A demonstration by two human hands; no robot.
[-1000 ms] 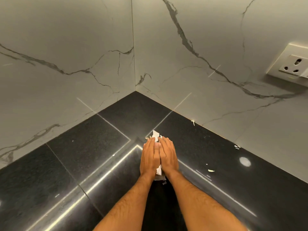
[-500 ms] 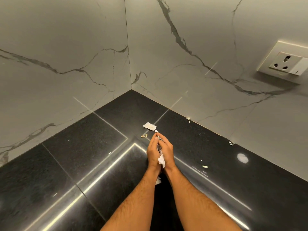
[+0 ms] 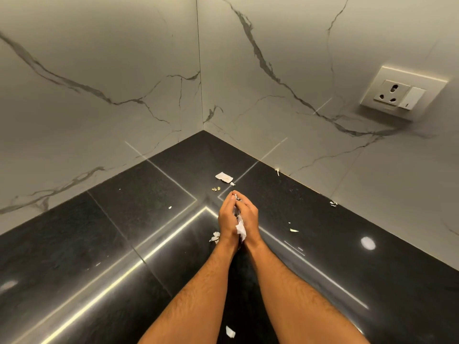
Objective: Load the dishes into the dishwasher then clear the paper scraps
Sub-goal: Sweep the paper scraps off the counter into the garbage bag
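Two hands (image 3: 238,217), pressed together around one wad of white paper (image 3: 240,228). Loose paper scraps on the black worktop (image 3: 372,281): at least seven, some too small to count surely. One wall socket (image 3: 403,93). Two marble wall panels meeting at one corner.

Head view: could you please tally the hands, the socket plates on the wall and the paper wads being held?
Hands: 2, left hand and right hand
Socket plate: 1
Held paper wad: 1
Total: 4
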